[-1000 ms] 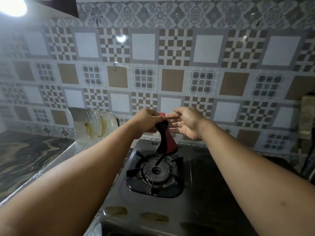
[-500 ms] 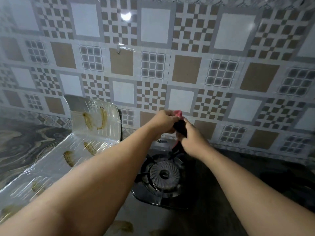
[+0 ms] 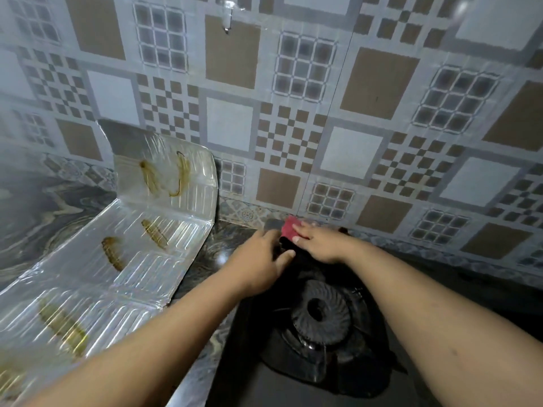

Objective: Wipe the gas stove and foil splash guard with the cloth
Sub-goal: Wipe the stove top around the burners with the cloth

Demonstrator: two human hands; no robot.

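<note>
Pressing down at the back edge of the gas stove, I have both hands on the cloth, which lies at the rear of the stove top just below the tiled wall. The cloth shows a red part toward the wall and a dark part nearer the burner; most of it is hidden under my hands.

My right hand lies flat on top of the cloth, fingers stretched out and close together, their tips on the red part. I am not pinching anything with it; the palm bears on the fabric. My left hand sits just beside it, touching the dark part of the cloth, the fingers loosely curled and the thumb pointing toward my right hand. Whether those fingers grip a fold of the cloth I cannot tell, since they are partly hidden and a little blurred.

The burner, a dark ribbed ring inside its black pan support, sits near my wrists, between my forearms.

To my left the foil splash guard stands on the marbled countertop, bent into panels, one leaning against the wall. Its shiny ribbed surface carries several brownish-yellow streaks of grime. The guard is apart from both hands and from the cloth.
</note>
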